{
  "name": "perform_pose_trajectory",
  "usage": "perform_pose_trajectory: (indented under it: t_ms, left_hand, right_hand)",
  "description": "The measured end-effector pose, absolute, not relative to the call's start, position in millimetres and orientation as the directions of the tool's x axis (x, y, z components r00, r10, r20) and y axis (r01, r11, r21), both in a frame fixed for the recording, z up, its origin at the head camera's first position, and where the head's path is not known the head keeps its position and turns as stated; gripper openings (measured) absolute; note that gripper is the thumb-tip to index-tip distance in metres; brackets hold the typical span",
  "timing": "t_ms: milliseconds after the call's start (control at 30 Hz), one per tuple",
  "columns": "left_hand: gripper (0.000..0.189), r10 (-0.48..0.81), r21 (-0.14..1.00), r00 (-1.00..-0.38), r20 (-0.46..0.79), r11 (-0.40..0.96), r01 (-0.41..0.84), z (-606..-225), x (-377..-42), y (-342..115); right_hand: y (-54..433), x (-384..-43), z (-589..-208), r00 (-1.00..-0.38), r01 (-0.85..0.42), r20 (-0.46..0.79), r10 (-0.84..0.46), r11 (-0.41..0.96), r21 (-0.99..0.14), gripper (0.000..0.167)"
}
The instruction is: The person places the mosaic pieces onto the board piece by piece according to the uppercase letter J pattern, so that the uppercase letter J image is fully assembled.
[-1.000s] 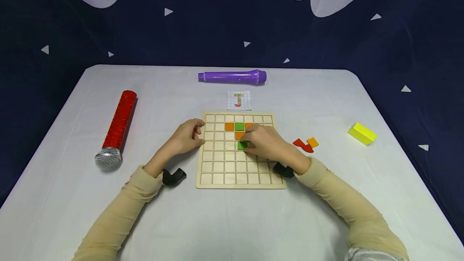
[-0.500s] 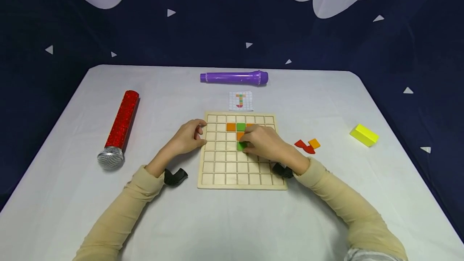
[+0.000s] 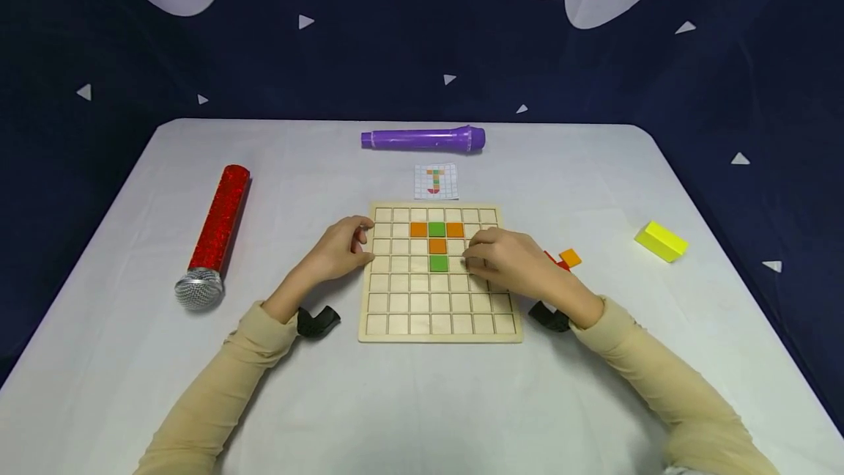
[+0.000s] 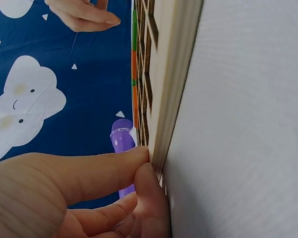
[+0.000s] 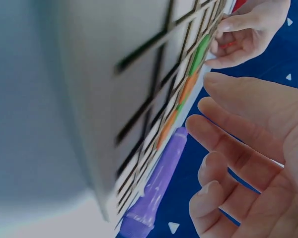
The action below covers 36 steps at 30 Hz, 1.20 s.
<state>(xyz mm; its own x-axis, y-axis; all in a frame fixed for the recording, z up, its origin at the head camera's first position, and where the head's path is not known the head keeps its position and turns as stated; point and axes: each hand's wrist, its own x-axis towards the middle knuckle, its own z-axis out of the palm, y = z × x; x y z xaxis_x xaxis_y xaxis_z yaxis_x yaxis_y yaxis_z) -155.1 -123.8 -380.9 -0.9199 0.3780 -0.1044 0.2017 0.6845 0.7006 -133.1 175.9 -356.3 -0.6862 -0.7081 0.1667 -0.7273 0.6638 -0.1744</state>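
Observation:
A wooden grid board (image 3: 402, 304) lies mid-table. Three orange squares (image 3: 438, 246) and two green squares (image 3: 438, 264) sit in its cells, forming a T with a stem. My left hand (image 3: 335, 249) holds the board's left edge, and in the left wrist view the thumb and a finger (image 4: 148, 186) meet at the rim. Over the board's right side is my right hand (image 3: 511, 262), its fingers (image 5: 213, 136) loosely bent with nothing between them. Partly hidden behind it lie red pieces (image 3: 563, 266) and a loose orange square (image 3: 571, 257).
Above the board lies a small printed card (image 3: 436, 182) showing a coloured J pattern. Behind that is a purple microphone (image 3: 422, 139). A red glitter microphone (image 3: 220, 226) lies at left and a yellow block (image 3: 661, 241) at right. Black wrist mounts (image 3: 319, 322) sit on both wrists.
My right hand has let go of the green square in the stem and moved right, uncovering the right orange square and partly covering the loose red pieces. The left hand stays at the board's edge.

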Motion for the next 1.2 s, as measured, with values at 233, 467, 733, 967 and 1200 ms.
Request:
perform_pose_trajectory:
  t_ms: [233,467,733,967,1200]
  left_hand:
    - [0.050,0.377,0.705,-0.920,-0.107,0.681,0.197,-380,-154,-124]
    - [0.050,0.386,0.712,-0.919,-0.081,0.668,0.218,-380,-154,-123]
    - [0.050,0.381,0.706,-0.920,-0.090,0.676,0.211,-378,-153,-124]
    - [0.050,0.379,0.704,-0.921,-0.090,0.678,0.210,-380,-152,-123]
    - [0.049,0.375,0.705,-0.922,-0.094,0.679,0.204,-379,-151,-123]
  right_hand:
    - [196,-129,-362,-0.712,-0.702,0.206,-0.672,0.691,-0.174,0.018]
    - [216,-125,-363,-0.738,-0.666,0.262,-0.621,0.732,-0.142,0.019]
    - [237,-120,-367,-0.772,-0.620,0.263,-0.578,0.776,-0.116,0.023]
    - [255,-115,-367,-0.778,-0.600,0.304,-0.549,0.793,-0.104,0.025]
    - [273,-110,-368,-0.789,-0.574,0.315,-0.527,0.815,-0.075,0.028]
